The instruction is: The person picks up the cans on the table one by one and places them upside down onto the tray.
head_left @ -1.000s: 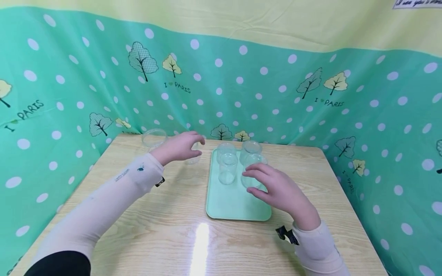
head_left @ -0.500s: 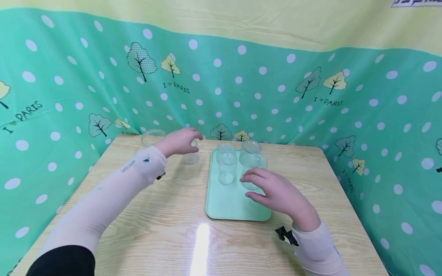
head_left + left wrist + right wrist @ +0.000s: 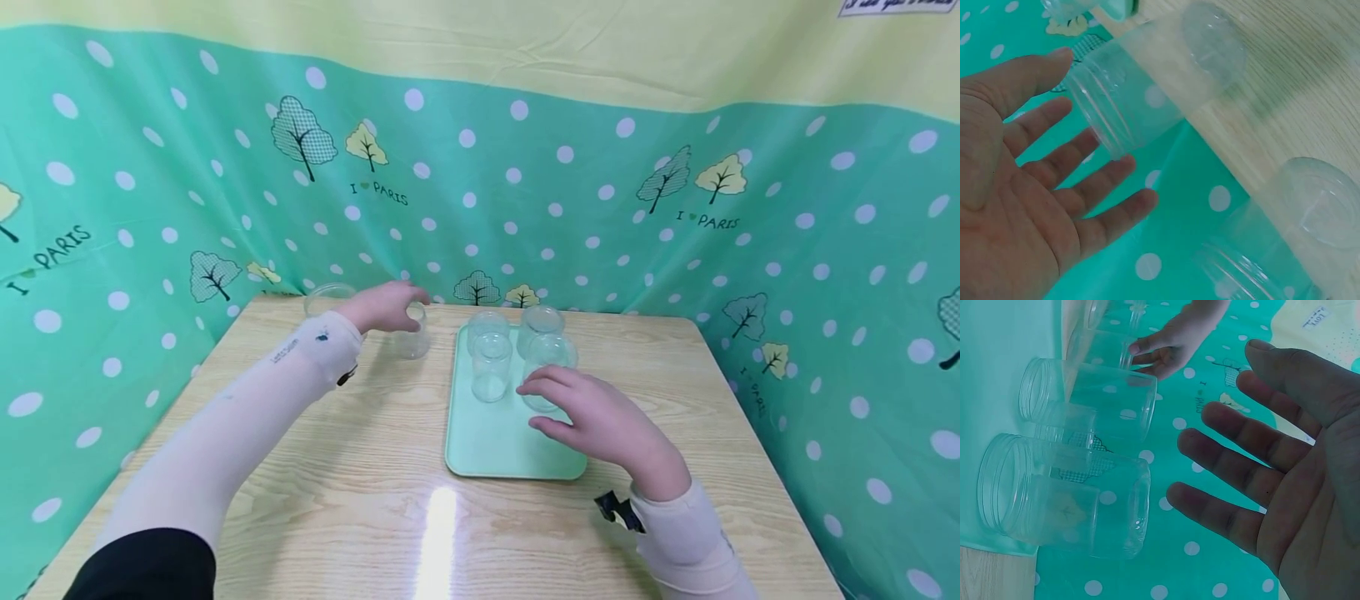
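My left hand (image 3: pixel 381 306) reaches to a clear jar (image 3: pixel 415 340) on the left half of the table. In the left wrist view its fingers are spread and loosely bent by the jar's threaded mouth; whether they touch it I cannot tell. That jar stands mouth up. On the green tray (image 3: pixel 495 454) stand several clear jars, with a narrow jar (image 3: pixel 491 379) at front left and a wider jar (image 3: pixel 550 354) at front right. My right hand (image 3: pixel 603 417) hovers beside the wider one, fingers apart, holding nothing. The right wrist view shows two tray jars (image 3: pixel 1119 506) threaded end down.
Another wide clear jar (image 3: pixel 322 296) stands at the table's back left, partly behind my left hand. A green dotted curtain (image 3: pixel 480 208) hangs close behind the wooden table (image 3: pixel 337 467) and along both sides.
My left hand has shifted slightly left and back over the single jar, which shows more plainly now. The right hand has dropped slightly, then stayed nearly still. The tray jars have not moved.
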### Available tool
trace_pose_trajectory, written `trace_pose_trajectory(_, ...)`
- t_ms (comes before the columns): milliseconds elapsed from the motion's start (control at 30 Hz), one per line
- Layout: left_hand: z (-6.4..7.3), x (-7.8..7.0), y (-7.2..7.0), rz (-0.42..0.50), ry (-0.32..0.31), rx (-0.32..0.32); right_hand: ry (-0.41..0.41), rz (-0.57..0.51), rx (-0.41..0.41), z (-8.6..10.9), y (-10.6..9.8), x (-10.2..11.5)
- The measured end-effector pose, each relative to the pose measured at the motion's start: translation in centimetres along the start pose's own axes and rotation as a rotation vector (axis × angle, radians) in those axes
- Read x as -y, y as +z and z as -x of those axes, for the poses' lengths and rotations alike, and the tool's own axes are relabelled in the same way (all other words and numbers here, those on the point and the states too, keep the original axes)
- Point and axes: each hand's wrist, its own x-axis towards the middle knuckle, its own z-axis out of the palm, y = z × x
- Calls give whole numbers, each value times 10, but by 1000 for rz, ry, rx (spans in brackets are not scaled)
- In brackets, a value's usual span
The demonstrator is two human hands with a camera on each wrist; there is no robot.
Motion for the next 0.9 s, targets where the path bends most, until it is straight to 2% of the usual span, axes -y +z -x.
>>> trace_pose_trajectory(167,-4,4,3,8,-9,17,11,3,12,0,0,-1)
trace_pose_trajectory(333,-5,2,3,-8,-2,31,23,3,18,1,1,-2)
trace_pose_trajectory(900,-6,-2,6,-63,-12,33,8,8,-5,1,2,-2)
